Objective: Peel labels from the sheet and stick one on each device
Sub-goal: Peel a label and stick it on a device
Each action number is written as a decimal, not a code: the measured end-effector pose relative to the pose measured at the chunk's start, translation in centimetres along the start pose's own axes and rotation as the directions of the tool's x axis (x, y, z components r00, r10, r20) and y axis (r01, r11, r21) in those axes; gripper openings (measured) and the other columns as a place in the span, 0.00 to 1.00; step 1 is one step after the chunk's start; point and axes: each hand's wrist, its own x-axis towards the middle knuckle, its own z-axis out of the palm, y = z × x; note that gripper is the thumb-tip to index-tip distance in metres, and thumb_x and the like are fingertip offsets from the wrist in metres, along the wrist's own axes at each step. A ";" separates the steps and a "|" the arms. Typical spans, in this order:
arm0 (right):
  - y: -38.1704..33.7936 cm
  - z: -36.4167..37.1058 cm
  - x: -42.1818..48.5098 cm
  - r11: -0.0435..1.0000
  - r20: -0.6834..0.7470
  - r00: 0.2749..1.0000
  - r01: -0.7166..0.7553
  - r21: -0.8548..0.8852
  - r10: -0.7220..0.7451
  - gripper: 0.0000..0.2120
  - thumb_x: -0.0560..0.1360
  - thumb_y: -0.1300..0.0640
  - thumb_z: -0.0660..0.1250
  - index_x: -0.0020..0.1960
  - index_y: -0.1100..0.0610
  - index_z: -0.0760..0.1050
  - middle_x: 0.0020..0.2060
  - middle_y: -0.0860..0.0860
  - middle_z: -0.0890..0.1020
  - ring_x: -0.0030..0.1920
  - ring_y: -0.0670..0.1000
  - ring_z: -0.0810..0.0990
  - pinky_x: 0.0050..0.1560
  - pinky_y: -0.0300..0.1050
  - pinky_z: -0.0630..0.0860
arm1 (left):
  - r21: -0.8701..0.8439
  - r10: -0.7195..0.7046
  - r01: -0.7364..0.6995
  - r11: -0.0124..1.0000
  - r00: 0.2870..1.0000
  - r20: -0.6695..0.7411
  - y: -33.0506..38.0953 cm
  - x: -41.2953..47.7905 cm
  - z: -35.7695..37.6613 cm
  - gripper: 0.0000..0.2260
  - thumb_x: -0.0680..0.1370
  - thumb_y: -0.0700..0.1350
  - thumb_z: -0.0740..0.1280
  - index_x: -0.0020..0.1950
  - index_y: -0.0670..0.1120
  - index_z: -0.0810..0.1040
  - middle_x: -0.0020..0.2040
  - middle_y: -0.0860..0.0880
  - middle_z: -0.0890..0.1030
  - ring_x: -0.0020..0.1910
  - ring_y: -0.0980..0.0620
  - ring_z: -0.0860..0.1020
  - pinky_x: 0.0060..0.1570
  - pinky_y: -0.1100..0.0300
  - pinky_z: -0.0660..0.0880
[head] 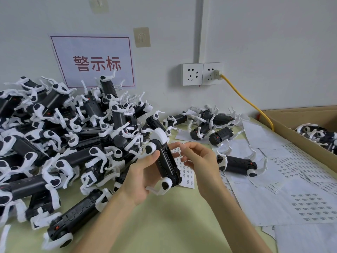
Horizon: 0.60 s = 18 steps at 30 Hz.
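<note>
My left hand point(144, 172) grips a black device with white folded legs point(165, 161), holding it tilted above the table. My right hand point(197, 161) hovers just right of the device, its fingertips pinched together near the device's side; whether a small label sits between them I cannot tell. A label sheet point(187, 172) with small printed labels lies on the table under both hands, partly hidden by the device.
A big pile of devices point(63, 143) fills the left of the yellow-green table point(164, 225). Several more devices point(211, 123) lie at the back, one point(237, 164) lies right of my hands. Label sheets point(300, 198) spread right. A cardboard box point(300, 130) holds devices. A yellow cable point(246, 101) runs from the wall socket.
</note>
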 end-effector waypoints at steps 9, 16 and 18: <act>-0.6 0.9 -1.0 0.991 0.194 0.981 0.045 -0.125 -0.020 0.21 0.67 0.42 0.75 0.55 0.52 0.77 0.44 0.48 0.84 0.45 0.48 0.82 0.49 0.44 0.75 | -0.023 0.158 -0.170 0.985 0.949 -0.273 -0.2 0.3 -0.6 0.23 0.75 0.57 0.68 0.59 0.39 0.82 0.54 0.41 0.81 0.51 0.44 0.81 0.45 0.55 0.81; 0.6 1.8 -1.5 0.964 0.310 0.950 0.062 -0.257 0.022 0.33 0.60 0.38 0.78 0.62 0.40 0.72 0.53 0.48 0.82 0.53 0.48 0.83 0.43 0.43 0.83 | 0.078 0.258 -0.248 0.966 0.883 -0.392 -0.3 0.5 -0.8 0.23 0.79 0.59 0.62 0.53 0.39 0.80 0.46 0.42 0.83 0.47 0.41 0.81 0.48 0.51 0.74; 0.7 1.7 -1.6 0.963 0.336 0.942 0.082 -0.255 0.009 0.34 0.61 0.40 0.79 0.64 0.39 0.71 0.55 0.49 0.82 0.56 0.53 0.83 0.48 0.53 0.83 | 0.051 0.263 -0.262 0.964 0.897 -0.355 -0.3 0.5 -0.9 0.24 0.81 0.59 0.60 0.55 0.36 0.77 0.44 0.41 0.84 0.43 0.42 0.84 0.41 0.56 0.80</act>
